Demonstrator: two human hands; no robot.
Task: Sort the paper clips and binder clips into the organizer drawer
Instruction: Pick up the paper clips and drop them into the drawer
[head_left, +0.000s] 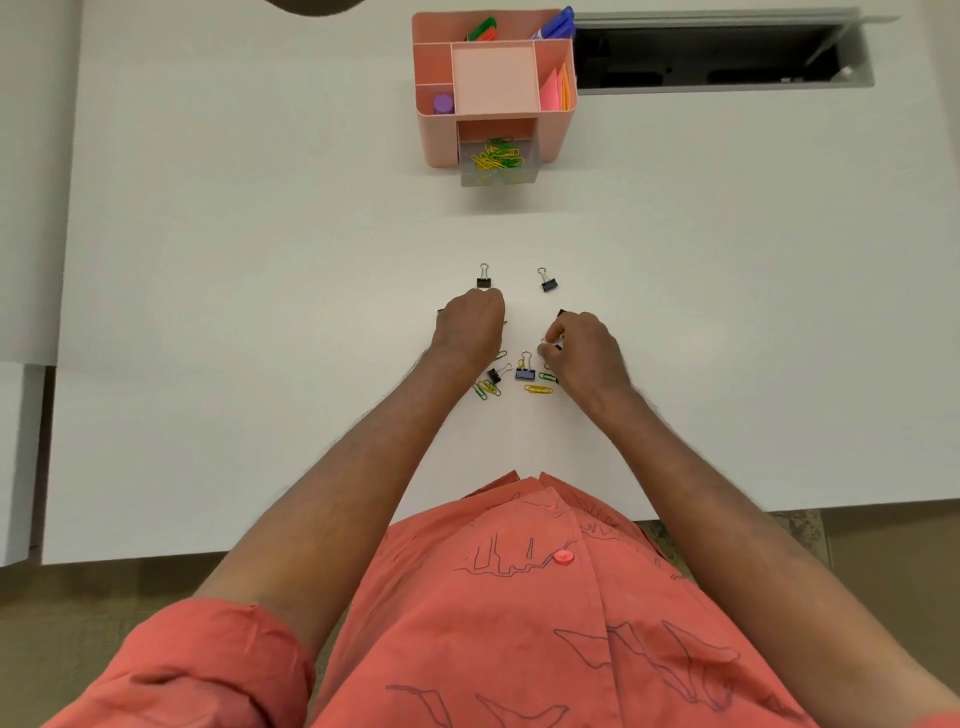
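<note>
Clips lie scattered on the table (208, 312) just in front of me, and both my hands are down among them. My left hand (470, 325) is curled into a loose fist, knuckles up, just behind a black binder clip (483, 280); something small shows at its edges, but I cannot tell whether I have hold of anything. My right hand (584, 351) is pinched shut at the fingertips (545, 349) on what looks like a yellow clip, with dark bits of binder clips poking out beside the fingers.

Another binder clip (548, 283) sits apart, farther out. Between my wrists are a blue binder clip (525, 371), a black one (496, 374) tipped on its side, and green and yellow paper clips (487, 388), some overlapping.

The drawer (498, 161) is pulled out of the pink organizer (441, 135) well ahead of me, already holding a tangle of yellow and green paper clips.

I judge everything here to be very light and hard. The paper clips are thin, flat wire, likely slick on this smooth top, so I would slide a nail under one end or drag them to pinch them up; they will probably snag together, which helps in gathering several. The binder clips are chunkier and stiff; the wire loops stand proud and make the easiest hold, or I could pinch the folded body from both sides.
</note>
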